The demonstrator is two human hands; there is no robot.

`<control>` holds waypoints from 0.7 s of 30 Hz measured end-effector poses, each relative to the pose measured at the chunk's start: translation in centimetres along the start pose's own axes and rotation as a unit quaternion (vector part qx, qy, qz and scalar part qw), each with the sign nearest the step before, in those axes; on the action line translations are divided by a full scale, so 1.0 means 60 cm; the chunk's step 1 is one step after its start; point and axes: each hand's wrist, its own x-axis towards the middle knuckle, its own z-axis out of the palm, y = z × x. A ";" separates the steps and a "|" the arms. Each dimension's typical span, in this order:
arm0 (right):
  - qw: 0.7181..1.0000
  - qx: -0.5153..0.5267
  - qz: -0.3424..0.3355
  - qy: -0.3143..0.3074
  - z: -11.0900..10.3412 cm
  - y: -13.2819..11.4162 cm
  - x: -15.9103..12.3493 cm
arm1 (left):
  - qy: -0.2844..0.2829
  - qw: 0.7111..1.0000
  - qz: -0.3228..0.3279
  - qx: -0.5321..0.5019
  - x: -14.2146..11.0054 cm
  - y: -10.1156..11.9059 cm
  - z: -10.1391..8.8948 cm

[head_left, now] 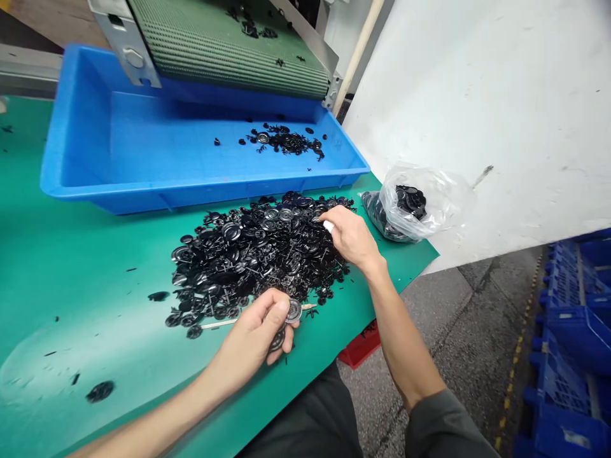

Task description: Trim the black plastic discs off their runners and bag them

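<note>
A heap of small black plastic parts point(248, 248), round discs mixed with thin branching pieces, lies on the green tabletop. My left hand point(267, 324) is closed around a few black round discs point(294, 310) at the heap's near edge, one of them showing beside the thumb. At the heap's right side, my right hand point(351, 234) reaches in with bent fingers, and a white wrap point(328, 226) covers part of one finger. Its fingertips meet among the parts, so whatever they pinch is hidden. A thin pale stick point(219, 324) lies partly behind my left hand.
Behind the heap stands a blue tray point(191, 189) with more black parts inside, under the end of a green conveyor belt point(229, 51). A clear plastic bag point(429, 197) of black discs sits at the right table edge. Blue crates point(573, 356) stand on the floor; a red bin point(361, 348) is below.
</note>
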 end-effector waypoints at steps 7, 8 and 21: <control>0.953 0.229 0.164 0.114 0.001 -0.036 -0.044 | -0.020 0.995 -0.015 -0.101 0.003 0.002 -0.007; 0.936 0.283 0.186 0.102 0.002 -0.045 -0.050 | -0.016 0.992 -0.016 -0.123 0.003 0.003 -0.008; 0.988 0.102 0.094 0.068 0.036 -0.127 -0.102 | 0.021 0.982 0.000 -0.185 0.003 0.023 -0.009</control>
